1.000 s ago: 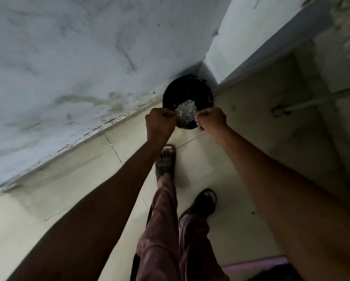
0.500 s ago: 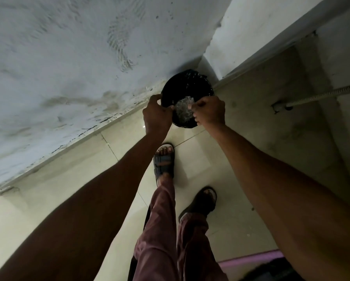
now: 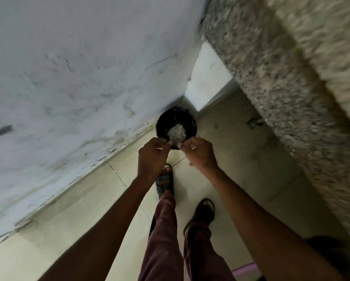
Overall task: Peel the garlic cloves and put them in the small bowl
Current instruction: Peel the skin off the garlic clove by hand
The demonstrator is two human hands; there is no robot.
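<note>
A black bin (image 3: pixel 177 120) lined with a dark bag stands on the floor in the corner. A heap of pale papery scraps (image 3: pixel 176 132) lies inside it. My left hand (image 3: pixel 152 156) and my right hand (image 3: pixel 200 153) hover side by side just in front of the bin's near rim. The fingers of both are curled with the thumbs against them, and nothing shows between them. No garlic cloves and no small bowl are in view.
A stained white wall (image 3: pixel 78 78) runs along the left. A speckled stone counter edge (image 3: pixel 281 88) overhangs on the right. My sandalled feet (image 3: pixel 165 181) stand on pale floor tiles just behind the bin.
Both hands have drawn back from the bin's rim toward me and slightly apart. The camera has tilted, bringing the counter edge into view on the right.
</note>
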